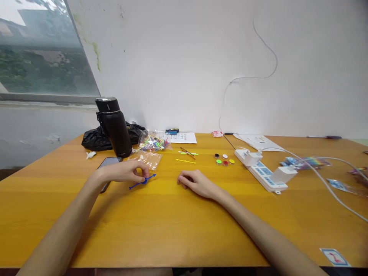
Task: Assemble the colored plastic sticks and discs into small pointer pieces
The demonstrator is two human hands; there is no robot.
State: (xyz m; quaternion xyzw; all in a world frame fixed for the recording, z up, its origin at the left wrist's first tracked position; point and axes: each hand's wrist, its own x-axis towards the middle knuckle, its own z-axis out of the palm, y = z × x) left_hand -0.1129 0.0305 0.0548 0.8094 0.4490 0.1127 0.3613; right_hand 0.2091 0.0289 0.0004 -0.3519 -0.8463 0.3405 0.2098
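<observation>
My left hand [132, 171] is closed in a pinch on a blue plastic arrow [151, 177] with a round piece at its middle. The arrow is held low over the table, its head pointing right and away from me. My right hand [198, 183] lies on the table with its fingers loosely curled in; I see nothing in it. Beyond it are a yellow arrow [185, 161] and a few crossed arrows [188, 153] in black, red and green. Several small round discs, including a green disc [219, 162] and a red disc [225, 163], lie farther right.
Behind my left hand are a phone [110, 161], a black bottle [116, 128], a flat plastic bag [148, 159] and a bag of colourful parts [155, 142]. A white power strip [263, 174] with plugs and cables lies right. Printed sheets [185, 137] lie by the wall.
</observation>
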